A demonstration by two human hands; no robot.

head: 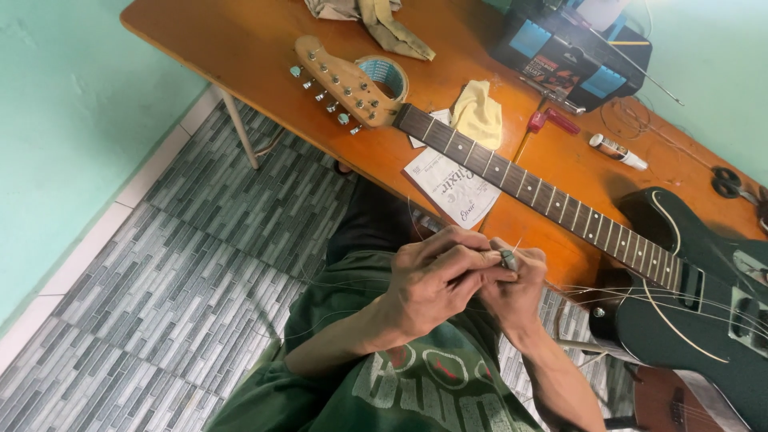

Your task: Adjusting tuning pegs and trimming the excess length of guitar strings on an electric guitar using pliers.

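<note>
My left hand (436, 276) and my right hand (516, 284) meet in front of my chest, pinching a small grey metal piece (509, 258) and thin guitar strings (608, 292) that trail right toward the guitar body. A dark green electric guitar (704, 296) lies across the orange table (240, 48). Its dark fretted neck (528, 182) runs up left to a pale wooden headstock (340, 80) with metal tuners. Both hands hover just below the neck, near the table's front edge.
A roll of tape (388, 74) sits under the headstock. A yellow cloth (478, 112), a white paper string packet (448, 188), a red string winder (552, 120), a white tube (618, 150), a black box (572, 52) and a rag (376, 20) lie on the table. Tiled floor (184, 264) is at left.
</note>
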